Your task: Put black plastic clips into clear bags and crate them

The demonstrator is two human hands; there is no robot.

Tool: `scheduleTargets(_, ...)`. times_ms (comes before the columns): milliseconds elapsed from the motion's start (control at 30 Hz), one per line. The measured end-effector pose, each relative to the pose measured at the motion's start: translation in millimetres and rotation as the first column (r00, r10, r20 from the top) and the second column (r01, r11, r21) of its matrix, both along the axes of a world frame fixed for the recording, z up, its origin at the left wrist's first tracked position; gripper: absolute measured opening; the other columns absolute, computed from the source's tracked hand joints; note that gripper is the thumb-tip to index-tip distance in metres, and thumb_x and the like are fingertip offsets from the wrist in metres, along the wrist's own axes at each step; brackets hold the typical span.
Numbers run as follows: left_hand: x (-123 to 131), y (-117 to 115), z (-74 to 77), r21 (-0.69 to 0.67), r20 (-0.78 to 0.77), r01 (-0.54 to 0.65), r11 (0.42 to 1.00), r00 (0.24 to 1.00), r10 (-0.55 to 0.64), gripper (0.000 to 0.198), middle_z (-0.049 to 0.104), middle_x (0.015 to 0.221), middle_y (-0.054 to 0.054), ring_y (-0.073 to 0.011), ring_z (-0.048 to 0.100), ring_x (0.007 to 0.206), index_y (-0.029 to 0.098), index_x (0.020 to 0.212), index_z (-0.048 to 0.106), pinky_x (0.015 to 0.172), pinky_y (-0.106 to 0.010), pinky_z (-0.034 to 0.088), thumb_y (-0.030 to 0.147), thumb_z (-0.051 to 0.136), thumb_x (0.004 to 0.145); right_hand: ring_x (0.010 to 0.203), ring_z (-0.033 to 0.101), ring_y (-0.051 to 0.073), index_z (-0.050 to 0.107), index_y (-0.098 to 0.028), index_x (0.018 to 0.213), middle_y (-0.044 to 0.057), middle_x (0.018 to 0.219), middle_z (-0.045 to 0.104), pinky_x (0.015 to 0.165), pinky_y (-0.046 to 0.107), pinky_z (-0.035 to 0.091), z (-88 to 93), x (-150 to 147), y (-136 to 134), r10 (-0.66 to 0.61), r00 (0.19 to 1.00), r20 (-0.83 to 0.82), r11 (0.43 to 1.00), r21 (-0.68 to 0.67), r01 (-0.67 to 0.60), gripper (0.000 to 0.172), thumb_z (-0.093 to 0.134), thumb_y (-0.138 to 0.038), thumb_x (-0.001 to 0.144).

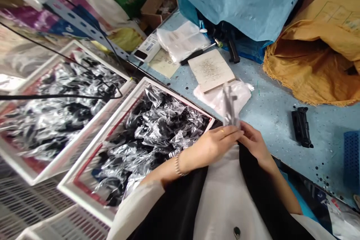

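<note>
My left hand (218, 140) is closed on a narrow clear plastic bag (230, 108), which stands up above the fingers at the table's front edge. Something greyish shows inside the bag, too blurred to name. My right hand (254, 138) pinches the bag's near end, its fingertips against those of the left. Just beyond the bag, a white plastic bag or stack of bags (243, 95) lies under a square pale board (210, 69) with dark specks. A black hinged-looking part (302, 126) rests on the blue table (275, 120) to the right.
On the left, two white crates (84, 172) (17, 157) hold many black parts in clear bags. A screwdriver (201, 53) and clear bags (182, 39) lie behind the board. Large blue (242, 3) and yellow (317, 63) sacks stand at the back. A cable (56, 97) crosses the crates.
</note>
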State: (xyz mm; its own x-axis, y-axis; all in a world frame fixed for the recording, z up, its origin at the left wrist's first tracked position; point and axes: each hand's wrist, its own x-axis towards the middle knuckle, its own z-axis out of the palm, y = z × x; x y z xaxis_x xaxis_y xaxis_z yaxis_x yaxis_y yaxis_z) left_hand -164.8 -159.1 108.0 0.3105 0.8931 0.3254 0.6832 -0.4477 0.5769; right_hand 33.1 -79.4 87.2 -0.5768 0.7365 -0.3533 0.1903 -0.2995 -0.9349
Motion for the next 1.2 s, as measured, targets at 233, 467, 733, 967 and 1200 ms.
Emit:
scheduleTargets(233,-96,-8,-89.8,-0.682,-0.558,-0.588,0.434,0.803,0.21,0.012,0.074,0.099,-0.016,-0.0314,0.071,0.103,0.013,0.093,0.072,0.093,-0.04,0.054,0.02,0.063,0.09,0.083,0.069,0.018,0.068,-0.024,0.118,0.005,0.102,0.074,0.081,0.037,0.059,-16.2,7,9,-0.081,0.997,0.017,0.997,-0.014,0.081,0.034,0.066,-0.046,0.091)
scheduleTargets(467,-90,12,-183.0,-0.704,-0.609,-0.625,0.338,0.776,0.164,0.034,0.068,0.116,-0.013,-0.0236,0.068,0.101,0.012,0.119,0.063,0.086,-0.04,0.055,0.035,0.064,0.094,0.084,0.068,0.018,0.068,-0.024,0.118,0.006,0.104,0.072,0.079,0.036,0.058,-19.1,24,5,-0.096,0.994,0.059,0.995,0.038,0.094,0.035,0.063,-0.047,0.093)
scheduleTargets(733,-75,37,-110.3,-0.844,-0.159,-0.136,0.518,0.987,0.0,0.03,0.076,0.091,-0.005,-0.0225,0.072,0.08,0.024,0.104,0.075,0.072,-0.029,0.053,0.043,0.055,0.093,0.132,0.041,0.042,0.057,-0.017,0.132,0.022,0.135,0.057,0.104,0.06,0.036,-27.3,136,82,-0.653,0.44,0.617,0.693,0.72,0.019,0.047,0.063,-0.037,0.09)
scheduleTargets(967,13,113,-71.4,-0.162,-0.128,-0.395,0.904,0.917,0.378,0.016,0.068,0.107,-0.018,-0.0297,0.064,0.099,0.015,0.092,0.073,0.083,-0.042,0.055,0.022,0.058,0.091,0.137,0.039,0.034,0.072,-0.03,0.115,0.004,0.142,0.057,0.112,0.059,0.03,-30.4,132,61,-0.323,0.629,0.707,0.684,0.634,-0.361,0.05,0.04,-0.005,0.087)
scheduleTargets(1200,-18,128,-74.1,-0.351,0.078,-0.421,0.836,0.877,0.474,0.025,0.058,0.074,0.0,-0.0151,0.056,0.064,0.02,0.077,0.056,0.063,-0.03,0.049,0.024,0.08,0.076,0.129,0.049,0.038,0.052,-0.014,0.14,0.023,0.141,0.049,0.1,0.051,0.047,-30.0,142,34,-0.526,0.542,0.655,0.756,0.652,-0.055,0.06,0.056,-0.05,0.092)
